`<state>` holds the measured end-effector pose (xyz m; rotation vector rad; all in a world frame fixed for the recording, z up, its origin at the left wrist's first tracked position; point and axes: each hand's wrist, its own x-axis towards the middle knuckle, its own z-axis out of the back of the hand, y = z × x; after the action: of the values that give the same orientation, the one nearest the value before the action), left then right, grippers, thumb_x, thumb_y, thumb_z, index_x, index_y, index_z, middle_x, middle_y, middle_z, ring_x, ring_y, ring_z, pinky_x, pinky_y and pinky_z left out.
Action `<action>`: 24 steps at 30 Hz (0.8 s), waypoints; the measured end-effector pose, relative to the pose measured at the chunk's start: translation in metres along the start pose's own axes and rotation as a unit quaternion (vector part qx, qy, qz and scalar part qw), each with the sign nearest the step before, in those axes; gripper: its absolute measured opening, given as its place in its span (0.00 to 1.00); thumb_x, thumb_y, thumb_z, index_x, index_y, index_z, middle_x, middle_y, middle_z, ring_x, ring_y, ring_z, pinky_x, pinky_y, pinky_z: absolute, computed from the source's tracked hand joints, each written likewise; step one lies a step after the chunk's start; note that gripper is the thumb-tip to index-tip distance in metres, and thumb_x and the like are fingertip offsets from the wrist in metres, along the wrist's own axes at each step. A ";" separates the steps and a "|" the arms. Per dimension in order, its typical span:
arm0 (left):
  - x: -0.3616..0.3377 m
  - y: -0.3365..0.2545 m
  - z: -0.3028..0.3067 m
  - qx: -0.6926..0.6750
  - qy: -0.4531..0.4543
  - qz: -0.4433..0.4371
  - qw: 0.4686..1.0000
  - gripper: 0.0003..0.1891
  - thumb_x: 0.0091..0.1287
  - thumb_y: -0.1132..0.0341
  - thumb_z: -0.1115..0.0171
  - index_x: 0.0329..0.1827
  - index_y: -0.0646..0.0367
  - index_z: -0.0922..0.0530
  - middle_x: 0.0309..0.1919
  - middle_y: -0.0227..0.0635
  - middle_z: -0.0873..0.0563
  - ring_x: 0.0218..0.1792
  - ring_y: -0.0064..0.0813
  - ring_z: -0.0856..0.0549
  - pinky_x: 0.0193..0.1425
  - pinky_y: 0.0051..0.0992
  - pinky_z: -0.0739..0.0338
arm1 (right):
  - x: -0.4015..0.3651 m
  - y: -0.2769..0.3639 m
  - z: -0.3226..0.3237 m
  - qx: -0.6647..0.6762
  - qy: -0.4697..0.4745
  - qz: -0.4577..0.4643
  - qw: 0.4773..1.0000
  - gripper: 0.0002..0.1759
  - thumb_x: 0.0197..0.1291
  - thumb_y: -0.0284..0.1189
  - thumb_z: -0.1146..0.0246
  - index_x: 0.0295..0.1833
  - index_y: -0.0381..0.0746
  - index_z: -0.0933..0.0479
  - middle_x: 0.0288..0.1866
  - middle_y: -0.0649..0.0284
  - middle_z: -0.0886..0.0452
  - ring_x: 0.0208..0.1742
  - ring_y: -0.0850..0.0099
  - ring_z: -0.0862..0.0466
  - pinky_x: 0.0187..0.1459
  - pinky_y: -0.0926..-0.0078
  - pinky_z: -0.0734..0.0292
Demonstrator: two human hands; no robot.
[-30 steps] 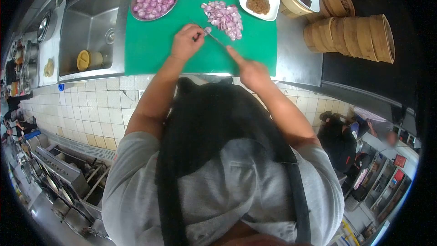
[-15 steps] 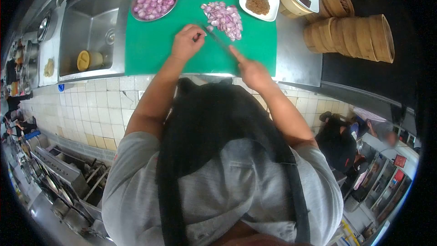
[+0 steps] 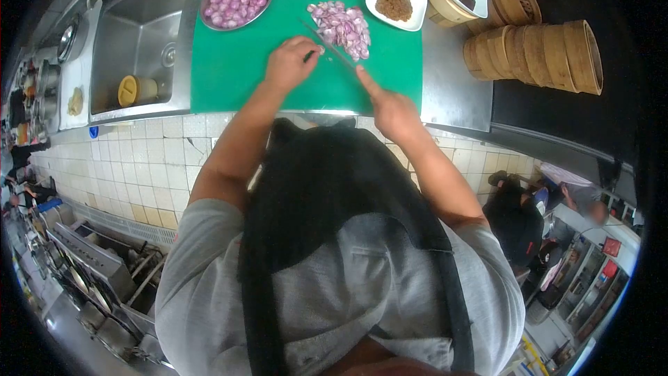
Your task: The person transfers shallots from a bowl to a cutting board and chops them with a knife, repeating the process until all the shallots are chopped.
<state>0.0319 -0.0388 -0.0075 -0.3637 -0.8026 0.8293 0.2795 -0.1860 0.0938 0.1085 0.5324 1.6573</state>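
Note:
My right hand (image 3: 395,113) is closed round the handle of a kitchen knife (image 3: 337,54), its blade slanting up and left over the board. Beside the blade, my left hand (image 3: 291,64) pinches a small shallot (image 3: 321,49) at its fingertips. Tiny pieces lie just below the blade. A pile of cut shallots (image 3: 342,26) rests on the green cutting board (image 3: 236,73), just beyond the knife. At the board's far left stands a metal bowl (image 3: 204,17) of peeled purple shallots (image 3: 240,0).
A white dish (image 3: 415,22) of brown crumbly food sits at the board's far right corner. Bamboo steamers (image 3: 532,56) are stacked to the right. On the left is a metal sink (image 3: 132,35) with a yellow-lidded container (image 3: 137,92) in it. Another person (image 3: 515,219) is behind at right.
The knife blade has shifted slightly up and left. My left fingertips have moved a little to the right, and the shallot now shows at them.

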 end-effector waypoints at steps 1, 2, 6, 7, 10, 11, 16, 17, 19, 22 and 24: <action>0.000 0.001 -0.001 -0.006 0.000 0.001 1.000 0.03 0.67 0.70 0.25 0.42 0.54 0.10 0.46 0.34 0.07 0.32 0.32 0.10 0.39 0.32 0.11 | -0.001 -0.001 -0.003 -0.002 -0.010 0.008 1.000 0.42 0.77 0.23 0.45 0.91 0.61 0.43 0.45 0.36 0.12 0.47 0.38 0.12 0.51 0.42 0.18; 0.001 0.001 -0.002 -0.013 0.000 0.001 1.000 0.03 0.67 0.70 0.25 0.41 0.54 0.10 0.45 0.35 0.07 0.32 0.32 0.10 0.39 0.32 0.11 | -0.001 -0.002 -0.004 -0.002 0.004 -0.001 1.000 0.42 0.76 0.23 0.45 0.91 0.61 0.43 0.45 0.36 0.12 0.46 0.38 0.11 0.51 0.42 0.18; 0.000 0.002 0.000 -0.015 -0.012 -0.009 1.000 0.02 0.67 0.70 0.25 0.41 0.55 0.10 0.45 0.36 0.07 0.32 0.33 0.09 0.38 0.32 0.11 | 0.000 0.004 -0.003 0.007 0.013 -0.011 1.000 0.45 0.71 0.20 0.46 0.91 0.62 0.42 0.45 0.36 0.12 0.46 0.39 0.11 0.51 0.42 0.17; 0.001 0.003 -0.001 -0.017 -0.009 -0.010 1.000 0.02 0.67 0.71 0.25 0.41 0.55 0.10 0.44 0.36 0.07 0.32 0.33 0.09 0.39 0.31 0.11 | -0.002 0.005 -0.002 0.012 0.002 -0.012 1.000 0.46 0.70 0.19 0.46 0.91 0.62 0.42 0.45 0.36 0.12 0.46 0.39 0.11 0.50 0.42 0.17; 0.001 0.002 -0.002 -0.027 -0.007 -0.014 1.000 0.03 0.67 0.72 0.25 0.40 0.57 0.11 0.44 0.36 0.07 0.33 0.33 0.09 0.39 0.31 0.11 | -0.001 0.002 -0.009 -0.007 0.020 -0.011 1.000 0.47 0.69 0.19 0.46 0.91 0.62 0.43 0.45 0.37 0.12 0.45 0.39 0.11 0.51 0.42 0.17; 0.001 0.002 -0.001 -0.032 -0.009 -0.017 0.999 0.03 0.67 0.72 0.25 0.40 0.57 0.11 0.44 0.36 0.07 0.34 0.33 0.09 0.39 0.31 0.11 | -0.001 0.002 -0.010 -0.004 0.011 -0.009 1.000 0.48 0.67 0.18 0.45 0.91 0.62 0.41 0.45 0.39 0.11 0.44 0.40 0.11 0.50 0.42 0.17; 0.003 0.003 -0.002 -0.035 -0.013 -0.020 0.999 0.03 0.66 0.72 0.25 0.40 0.58 0.11 0.43 0.37 0.07 0.35 0.34 0.08 0.40 0.31 0.10 | -0.006 0.006 -0.004 0.022 -0.016 0.001 1.000 0.46 0.71 0.20 0.47 0.91 0.62 0.43 0.44 0.38 0.11 0.45 0.40 0.11 0.50 0.42 0.17; 0.002 0.003 -0.002 -0.036 -0.010 -0.015 0.999 0.02 0.66 0.72 0.25 0.39 0.58 0.11 0.43 0.37 0.07 0.36 0.34 0.08 0.40 0.31 0.10 | -0.004 0.004 -0.006 0.014 -0.005 -0.005 1.000 0.45 0.71 0.20 0.48 0.91 0.61 0.43 0.45 0.38 0.11 0.45 0.40 0.11 0.50 0.41 0.18; 0.001 0.002 -0.002 -0.030 -0.010 -0.019 0.999 0.02 0.66 0.72 0.26 0.39 0.58 0.11 0.43 0.37 0.07 0.37 0.36 0.07 0.41 0.32 0.10 | -0.001 0.003 -0.011 -0.001 0.015 -0.018 1.000 0.45 0.71 0.21 0.48 0.91 0.61 0.42 0.45 0.38 0.11 0.45 0.39 0.11 0.50 0.41 0.18; 0.000 0.005 0.000 -0.012 -0.020 -0.034 0.999 0.02 0.66 0.72 0.26 0.39 0.57 0.11 0.43 0.37 0.07 0.39 0.37 0.07 0.43 0.33 0.10 | -0.002 0.006 -0.006 0.001 0.014 -0.020 1.000 0.44 0.71 0.20 0.48 0.91 0.61 0.41 0.45 0.38 0.11 0.45 0.40 0.11 0.50 0.41 0.18; 0.002 0.003 -0.002 -0.012 -0.017 -0.036 0.999 0.02 0.66 0.72 0.26 0.38 0.57 0.11 0.43 0.37 0.07 0.41 0.38 0.07 0.44 0.34 0.10 | -0.004 0.003 -0.013 0.000 -0.031 0.018 0.999 0.45 0.70 0.20 0.49 0.90 0.60 0.40 0.44 0.38 0.11 0.44 0.40 0.11 0.49 0.41 0.18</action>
<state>0.0321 -0.0354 -0.0099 -0.3414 -0.8541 0.7610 0.2726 -0.1940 0.0843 0.1702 0.4852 1.6827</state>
